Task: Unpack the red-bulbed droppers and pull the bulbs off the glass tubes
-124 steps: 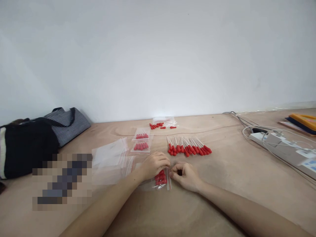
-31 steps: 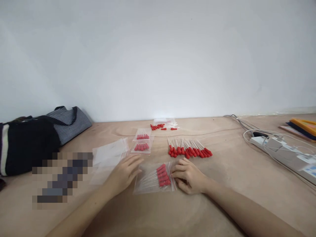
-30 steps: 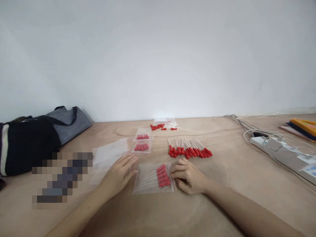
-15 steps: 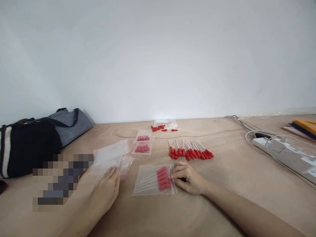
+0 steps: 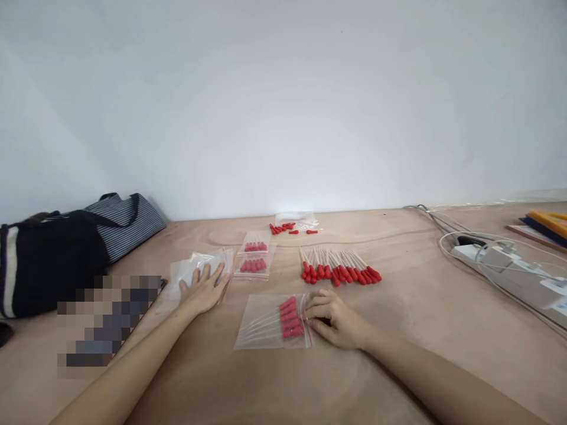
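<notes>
My left hand [image 5: 204, 292] lies with fingers spread on a loose stack of clear zip bags [image 5: 181, 273]. My right hand [image 5: 333, 321] is closed, fingers curled, at the zip edge of a clear zip bag [image 5: 259, 313]. Inside that bag lie several droppers [image 5: 290, 319] with red rubber bulbs in a column and thin stems pointing left. Behind the right hand, a row of loose droppers [image 5: 340, 271] rests with bulbs toward me. Two filled zip bags [image 5: 253, 267] overlap just right of my left hand.
Loose red bulbs [image 5: 282, 228] lie by a clear bag [image 5: 293, 218] near the wall. A dark bag [image 5: 53, 265] and a blurred-out flat object [image 5: 115, 324] are on the left. A power strip [image 5: 509, 271] with cables and some folders [image 5: 549, 227] occupy the right side.
My left hand has moved forward and spread its fingers over the stack, whose bags now lie more gathered. My right hand stays at the bag's zip edge.
</notes>
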The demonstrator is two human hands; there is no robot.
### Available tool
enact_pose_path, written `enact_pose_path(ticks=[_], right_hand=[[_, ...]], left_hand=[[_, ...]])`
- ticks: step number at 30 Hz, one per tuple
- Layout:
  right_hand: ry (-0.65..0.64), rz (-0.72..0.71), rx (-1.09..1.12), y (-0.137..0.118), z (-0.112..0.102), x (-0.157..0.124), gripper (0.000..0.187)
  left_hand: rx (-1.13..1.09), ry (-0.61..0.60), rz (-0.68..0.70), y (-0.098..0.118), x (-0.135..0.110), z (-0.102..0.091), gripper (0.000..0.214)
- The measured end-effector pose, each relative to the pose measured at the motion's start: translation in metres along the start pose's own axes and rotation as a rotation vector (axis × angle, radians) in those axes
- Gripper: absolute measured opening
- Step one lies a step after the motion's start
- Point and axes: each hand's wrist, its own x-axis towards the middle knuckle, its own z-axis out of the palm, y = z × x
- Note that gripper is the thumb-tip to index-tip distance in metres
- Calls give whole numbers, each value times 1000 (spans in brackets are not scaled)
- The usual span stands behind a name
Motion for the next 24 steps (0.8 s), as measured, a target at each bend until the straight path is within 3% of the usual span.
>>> enact_pose_path(ticks=[6,9,11,12,13,15,17,20,24], right_hand=[[68,122,-76,-1,3,1,19],[71,159,-53,0,4,3,15],[57,167,-24,0,4,3,14],[50,167,-9,1,3,4,14],[43,166,6,1,3,4,14],[30,172,28,0,2,5,16],[12,181,46,-1,0,5,17],[-33,189,98,-1,-4,5,17],[-40,231,165,-1,-5,4,22]], left_hand=[[-95,53,9,4,21,4,53],[-161,319,14,7,13,0,50],[-218,549,138,13,-5,-2,48],[-252,595,268,17,-18,-2,47],[-279,560,455,23,-32,-3,45],[-296,365,794,38,-60,-3,47],[-280,173,966,54,-83,-3,58],[-272,-1,1008,72,-99,-3,60],[-305,-56,910,79,-98,-4,60]])
